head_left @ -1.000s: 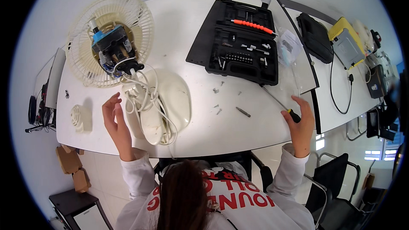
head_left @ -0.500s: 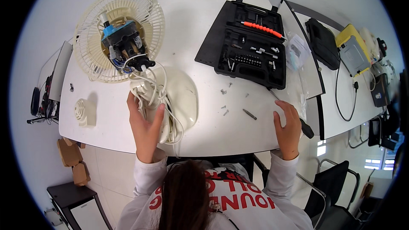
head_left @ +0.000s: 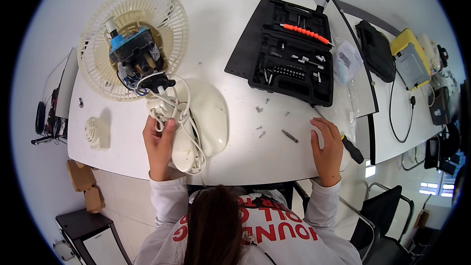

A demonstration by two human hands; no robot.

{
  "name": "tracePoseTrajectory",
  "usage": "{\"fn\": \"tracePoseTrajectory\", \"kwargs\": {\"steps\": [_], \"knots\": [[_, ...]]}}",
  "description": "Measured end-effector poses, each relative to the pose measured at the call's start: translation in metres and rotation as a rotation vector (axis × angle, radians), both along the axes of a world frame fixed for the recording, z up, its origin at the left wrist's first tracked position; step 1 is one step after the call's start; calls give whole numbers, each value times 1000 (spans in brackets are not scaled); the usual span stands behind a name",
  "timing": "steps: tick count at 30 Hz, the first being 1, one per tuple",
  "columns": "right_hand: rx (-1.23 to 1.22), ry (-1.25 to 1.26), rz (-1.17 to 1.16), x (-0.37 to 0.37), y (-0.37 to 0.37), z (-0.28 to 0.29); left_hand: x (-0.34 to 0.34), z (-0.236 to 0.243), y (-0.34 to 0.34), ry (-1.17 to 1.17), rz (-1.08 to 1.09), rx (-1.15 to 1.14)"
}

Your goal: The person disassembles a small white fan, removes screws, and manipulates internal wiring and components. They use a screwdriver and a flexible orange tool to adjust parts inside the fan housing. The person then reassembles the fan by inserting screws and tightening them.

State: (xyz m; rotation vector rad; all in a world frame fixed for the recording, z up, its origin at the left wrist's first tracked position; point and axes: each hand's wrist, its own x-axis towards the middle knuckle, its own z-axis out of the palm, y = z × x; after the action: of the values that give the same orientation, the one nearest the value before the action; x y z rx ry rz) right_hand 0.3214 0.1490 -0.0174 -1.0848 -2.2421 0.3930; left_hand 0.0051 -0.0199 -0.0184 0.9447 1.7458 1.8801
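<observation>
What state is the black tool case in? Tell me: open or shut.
Open. The black tool case lies flat on the table, its lid folded back, an orange-handled tool and bits showing inside.

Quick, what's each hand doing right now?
Left hand: closed on the white cord at the fan's base.
Right hand: open, flat on the table, beside the screwdriver.

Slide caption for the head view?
Left hand grips the dismantled fan's stand; right hand rests by a screwdriver.
</observation>
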Motion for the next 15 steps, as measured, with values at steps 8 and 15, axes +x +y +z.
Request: {"fn": "tracePoseTrajectory", "kwargs": {"steps": [8,15], "knots": [[-7,11,43,-6,2,0,-11,4,0,-15,-69,-56],[96,-33,-56,-5,21,20,-26,-2,3,-126,-114,-15]]}}
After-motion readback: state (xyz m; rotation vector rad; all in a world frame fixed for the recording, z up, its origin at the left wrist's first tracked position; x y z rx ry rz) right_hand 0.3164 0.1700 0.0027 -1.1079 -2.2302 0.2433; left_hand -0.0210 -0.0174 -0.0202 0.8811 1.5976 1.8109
